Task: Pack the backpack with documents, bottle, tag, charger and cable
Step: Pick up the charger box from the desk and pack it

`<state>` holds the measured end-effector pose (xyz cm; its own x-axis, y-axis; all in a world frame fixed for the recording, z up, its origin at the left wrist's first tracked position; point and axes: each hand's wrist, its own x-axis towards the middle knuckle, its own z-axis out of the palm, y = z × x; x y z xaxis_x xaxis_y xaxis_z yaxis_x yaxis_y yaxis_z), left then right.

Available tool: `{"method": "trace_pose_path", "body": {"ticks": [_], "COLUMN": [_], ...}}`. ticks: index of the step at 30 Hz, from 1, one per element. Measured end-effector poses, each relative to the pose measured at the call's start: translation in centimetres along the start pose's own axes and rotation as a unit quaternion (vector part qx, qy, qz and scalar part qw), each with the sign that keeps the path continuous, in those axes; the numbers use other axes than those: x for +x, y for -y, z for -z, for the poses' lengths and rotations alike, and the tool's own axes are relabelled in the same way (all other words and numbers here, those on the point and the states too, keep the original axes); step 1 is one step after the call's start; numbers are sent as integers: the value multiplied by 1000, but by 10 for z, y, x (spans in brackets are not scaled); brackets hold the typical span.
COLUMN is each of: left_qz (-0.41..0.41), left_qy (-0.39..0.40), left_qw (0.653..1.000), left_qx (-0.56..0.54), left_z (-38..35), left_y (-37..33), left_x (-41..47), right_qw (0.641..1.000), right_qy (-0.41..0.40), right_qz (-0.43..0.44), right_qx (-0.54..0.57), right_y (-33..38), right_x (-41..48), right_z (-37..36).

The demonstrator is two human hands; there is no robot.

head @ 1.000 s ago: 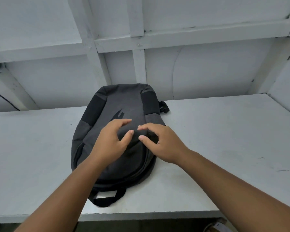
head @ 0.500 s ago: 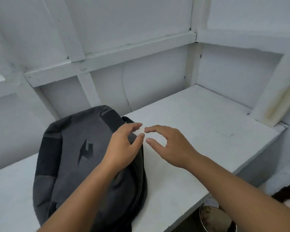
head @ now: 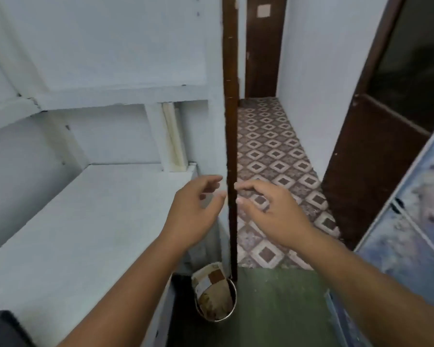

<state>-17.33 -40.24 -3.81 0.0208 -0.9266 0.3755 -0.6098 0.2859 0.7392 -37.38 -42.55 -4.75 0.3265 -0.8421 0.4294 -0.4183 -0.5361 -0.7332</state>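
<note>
Only a dark corner of the backpack [head: 3,326] shows at the bottom left edge, lying on the white shelf [head: 85,221]. My left hand [head: 193,211] and my right hand [head: 273,211] hover side by side in mid-air past the shelf's right end, fingers loosely curled and apart, holding nothing. Neither hand touches the backpack. No documents, bottle, tag, charger or cable are in sight.
A thin dark wooden post [head: 232,146] stands upright between my hands. Below it a round metal bin [head: 214,294] with wrappers sits on the green floor. A patterned-tile corridor [head: 273,156] runs ahead. A dark brown door [head: 386,121] is at the right.
My view has swung far to the right, off the backpack and toward the corridor. Both hands have lifted off the backpack and stay close together in the air.
</note>
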Motion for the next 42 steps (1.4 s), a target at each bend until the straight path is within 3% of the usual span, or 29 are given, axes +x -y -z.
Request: {"method": "trace_pose_path", "body": {"ticks": [5, 11, 20, 26, 30, 34, 36, 42], "left_qz": [-117, -235, -366, -457, -572, -620, -639, -627], "left_qy": [105, 258, 384, 423, 411, 422, 420, 453], "left_qw": [986, 919, 804, 741, 689, 659, 644, 633], "left_qx": [-61, -183, -271, -251, -171, -52, -22, -26], "left_z": [-133, -280, -404, -459, -498, -538, -556, -593], "left_y": [-108, -257, -388, -445, -497, -541, -550, -553], "left_x": [11, -33, -119, -140, -138, -145, -153, -172], "right_qw": [983, 918, 806, 722, 626, 523, 503, 499], "right_qy": [-125, -266, -386, -418, -428, -360, -322, -279], "right_qz": [-80, -184, -295, -384, -448, -595, -643, -675], "right_qx": [-112, -229, -338, -396, -473, -493, -480, -466], "right_y": [-28, -29, -1, 33, 56, 67, 64, 47], "right_x": [-103, -249, -410, -480, -517, -545, -556, -575], "right_z": [146, 286, 377, 402, 438, 474, 485, 500]}}
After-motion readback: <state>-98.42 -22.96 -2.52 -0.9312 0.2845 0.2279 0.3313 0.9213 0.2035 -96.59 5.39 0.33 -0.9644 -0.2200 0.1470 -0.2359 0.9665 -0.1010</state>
